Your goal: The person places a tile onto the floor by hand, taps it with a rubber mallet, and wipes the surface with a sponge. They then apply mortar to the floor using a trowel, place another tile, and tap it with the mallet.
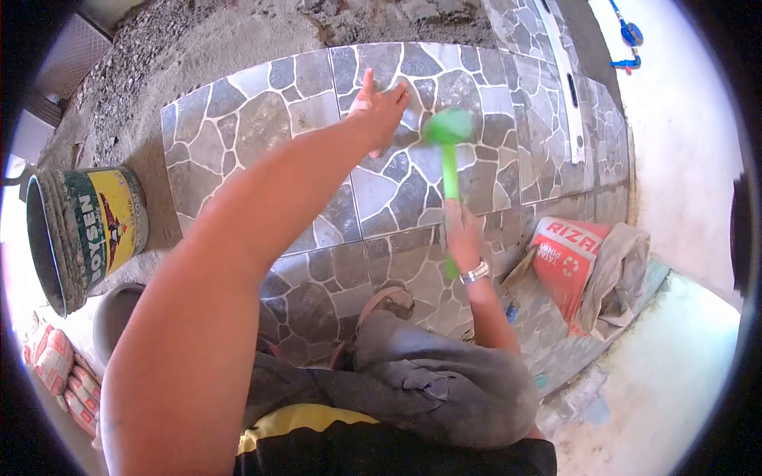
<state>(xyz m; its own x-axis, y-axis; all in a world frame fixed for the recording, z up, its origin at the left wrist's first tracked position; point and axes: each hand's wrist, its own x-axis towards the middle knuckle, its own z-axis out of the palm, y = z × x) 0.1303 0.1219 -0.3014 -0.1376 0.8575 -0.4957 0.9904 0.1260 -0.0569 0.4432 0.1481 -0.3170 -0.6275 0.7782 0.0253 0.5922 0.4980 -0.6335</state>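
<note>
My left hand point(381, 111) stretches out over a grey floor tile point(397, 182) with a crazy-paving stone pattern. Its fingers are spread, at the tile's upper left part near the joint with the neighbouring tile point(262, 119). In my right hand point(463, 234), which wears a metal-banded watch point(475, 273), is the handle of a green mallet point(449, 159). The mallet's head is blurred by motion and overlaps the same tile, just right of my left hand. My fingers are wrapped round the lower handle.
Beyond the tiles lies rough grey mortar point(262, 40). A bucket point(87, 230) lies tipped at the left, beside a dark round tub point(119, 313). A long metal level point(573, 111) rests on the right tiles. A red cement sack point(567, 262) sits by the right wall point(683, 143).
</note>
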